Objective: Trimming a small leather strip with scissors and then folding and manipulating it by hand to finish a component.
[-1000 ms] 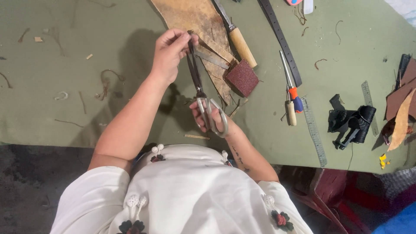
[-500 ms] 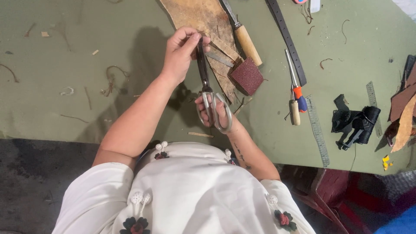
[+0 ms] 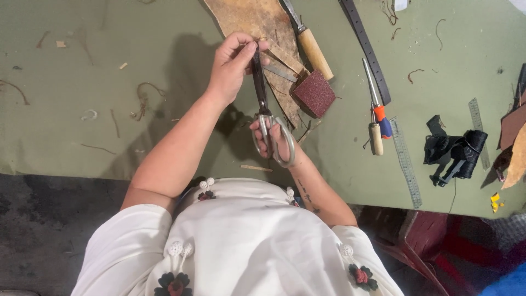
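Note:
My right hand (image 3: 272, 138) grips the metal handle loops of a large pair of scissors (image 3: 263, 104), blades pointing away from me. My left hand (image 3: 233, 64) pinches something small and thin at the blade tips; what it is stays hidden by my fingers. Both hands hover over a green table (image 3: 98, 109), just beside a tan leather piece (image 3: 257, 24).
A dark red sanding block (image 3: 314, 93), a wooden-handled tool (image 3: 313, 49), a long black strap (image 3: 365, 49), screwdrivers (image 3: 377, 120), metal rulers (image 3: 405, 164) and a black bundle (image 3: 455, 151) lie to the right. Leather scraps dot the left side. A red stool (image 3: 422, 241) stands below the table edge.
The view has shifted slightly; my hands and the scissors stay together in the same grip, sitting a little further right and lower in view.

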